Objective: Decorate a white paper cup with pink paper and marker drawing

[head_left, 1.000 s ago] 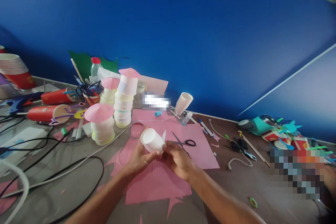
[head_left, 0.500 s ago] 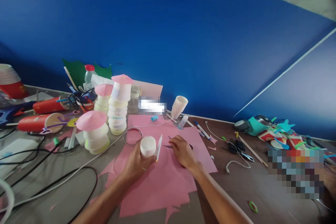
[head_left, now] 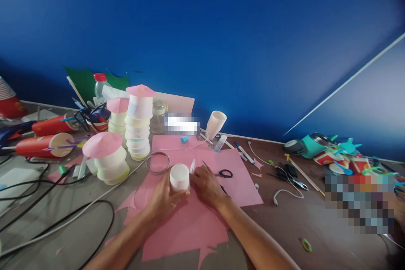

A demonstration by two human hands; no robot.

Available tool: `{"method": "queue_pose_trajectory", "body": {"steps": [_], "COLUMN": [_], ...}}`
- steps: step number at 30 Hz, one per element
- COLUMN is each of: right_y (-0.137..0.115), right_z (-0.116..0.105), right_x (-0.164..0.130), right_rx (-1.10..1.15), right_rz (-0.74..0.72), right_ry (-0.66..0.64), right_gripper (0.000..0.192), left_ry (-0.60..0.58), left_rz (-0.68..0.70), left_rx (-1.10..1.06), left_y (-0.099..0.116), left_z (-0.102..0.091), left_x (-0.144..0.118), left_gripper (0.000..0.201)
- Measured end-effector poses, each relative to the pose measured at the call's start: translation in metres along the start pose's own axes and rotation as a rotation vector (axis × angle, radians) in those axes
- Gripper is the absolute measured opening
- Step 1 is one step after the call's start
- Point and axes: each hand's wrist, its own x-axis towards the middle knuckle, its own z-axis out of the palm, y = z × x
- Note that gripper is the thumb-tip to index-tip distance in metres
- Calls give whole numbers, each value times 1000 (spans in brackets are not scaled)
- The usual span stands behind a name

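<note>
My left hand grips a small white paper cup, held bottom-up just above a pink paper sheet. My right hand is against the cup's right side, its fingers at a small white strip that sticks up beside the cup. Black-handled scissors lie on the pink sheet just right of my right hand. A wire ring lies to the left of the cup.
Stacks of white cups topped with pink paper cones stand at the left. Red cups, black cables and a bottle crowd the far left. Another white cup, pens, and a teal tool lie toward the right.
The cup was held up in both hands, then lowered toward the pink sheet. My right hand reached out to the scissors and has come back to the cup's side.
</note>
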Motion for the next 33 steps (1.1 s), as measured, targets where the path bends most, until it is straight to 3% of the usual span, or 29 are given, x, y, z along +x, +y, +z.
{"method": "queue_pose_trajectory", "body": {"steps": [10, 18, 22, 30, 33], "right_y": [11, 25, 23, -5, -11], "right_z": [1, -13, -12, -13, -16], "right_x": [2, -2, -1, 3, 3], "right_rx": [34, 106, 48, 77, 49], "right_rz": [-145, -162, -177, 2, -1], "right_ry": [99, 473, 391, 94, -4], "right_gripper": [12, 33, 43, 18, 14], "left_ry": [-26, 28, 22, -21, -32], "left_rz": [-54, -23, -40, -9, 12], "left_rx": [-72, -20, 32, 127, 140], "left_y": [8, 1, 3, 3, -1], "left_z": [-1, -5, -6, -4, -5], "left_x": [-1, 1, 2, 1, 1], "left_gripper": [46, 49, 48, 40, 43]}}
